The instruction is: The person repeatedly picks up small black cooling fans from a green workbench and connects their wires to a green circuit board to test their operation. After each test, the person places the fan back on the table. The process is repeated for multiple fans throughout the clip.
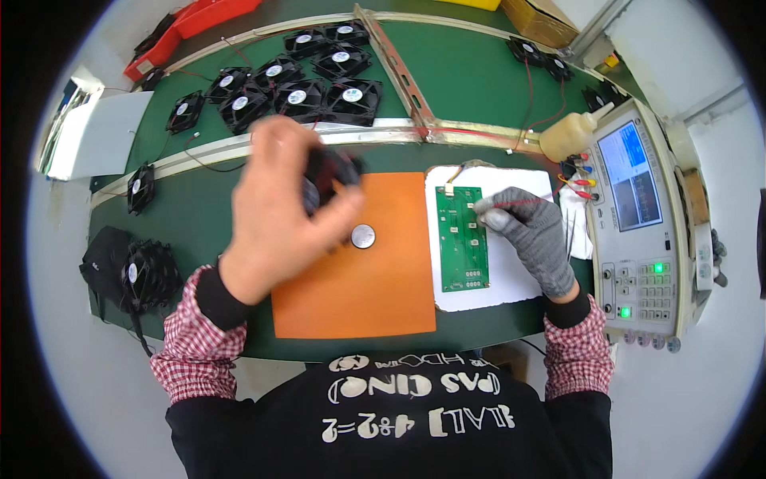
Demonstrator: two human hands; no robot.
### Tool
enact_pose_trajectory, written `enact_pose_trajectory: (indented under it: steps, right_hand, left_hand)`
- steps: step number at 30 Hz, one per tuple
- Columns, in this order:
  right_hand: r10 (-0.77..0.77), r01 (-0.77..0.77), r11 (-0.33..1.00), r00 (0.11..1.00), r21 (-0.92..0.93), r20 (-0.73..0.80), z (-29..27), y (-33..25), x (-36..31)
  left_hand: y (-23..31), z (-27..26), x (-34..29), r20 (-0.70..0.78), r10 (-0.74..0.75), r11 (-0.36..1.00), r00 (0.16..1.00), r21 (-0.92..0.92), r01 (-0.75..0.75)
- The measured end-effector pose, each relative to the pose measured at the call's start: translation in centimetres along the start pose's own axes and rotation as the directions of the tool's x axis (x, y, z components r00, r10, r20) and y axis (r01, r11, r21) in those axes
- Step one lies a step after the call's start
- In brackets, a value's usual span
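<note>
My left hand [275, 207], bare and smeared by motion, is raised over the left part of the orange mat [383, 295]. Its fingers are closed round a black cooling fan [325, 177], which is blurred too. A small round silver disc [363, 236] lies on the mat just right of that hand. My right hand [528, 231] wears a grey glove. Its thumb and fingers pinch together at the upper right edge of a green circuit board [464, 255]; what they grip is hidden. A thin red line crosses the glove. Under the board is a white sheet [511, 291].
Several black fans [297, 97] lie behind a metal rail [199, 156]. A yellowish squeeze bottle [568, 136] and a bench instrument with a screen [630, 184] stand at the right. A black bag [108, 267] with another fan [148, 275] sits at the left.
</note>
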State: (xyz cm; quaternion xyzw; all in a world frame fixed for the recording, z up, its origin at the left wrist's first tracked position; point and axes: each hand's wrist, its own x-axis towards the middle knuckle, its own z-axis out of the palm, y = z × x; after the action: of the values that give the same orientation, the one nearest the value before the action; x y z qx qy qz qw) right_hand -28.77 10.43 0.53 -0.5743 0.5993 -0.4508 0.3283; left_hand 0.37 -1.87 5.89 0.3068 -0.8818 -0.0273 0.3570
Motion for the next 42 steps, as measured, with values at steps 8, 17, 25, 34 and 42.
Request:
enact_pose_trajectory:
  steps: [8, 17, 25, 34, 42]
  right_hand:
    - [-0.097, 0.101, 0.989, 0.994, -0.108, 0.045, 0.7, 2.9, 0.4]
    - [-0.132, 0.173, 0.895, 0.983, -0.412, 0.126, 1.3, 2.3, 0.1]
    - [-0.29, 0.315, 0.871, 0.949, -0.378, 0.123, 0.9, 4.2, 0.0]
    - [-0.267, 0.289, 0.929, 0.956, -0.231, 0.124, 1.0, 2.9, 0.5]
    - [-0.323, 0.333, 0.91, 0.943, -0.246, 0.083, 0.9, 3.0, 0.4]
  left_hand:
    - [0.6, 2.8, -2.1, 0.469, -0.081, 0.963, 0.88, -0.191, 0.19]
    - [0.8, 3.5, -3.9, 0.475, 0.075, 0.946, 0.877, -0.313, 0.088]
    - [2.9, 0.6, -3.6, 0.093, 0.356, 0.93, 0.93, 0.06, -0.363]
    - [4.0, -4.0, -3.4, 0.503, 0.398, -0.588, 0.767, -0.502, 0.634]
    - [4.3, -4.4, -3.5, 0.621, 0.285, -0.536, 0.731, -0.529, 0.658]
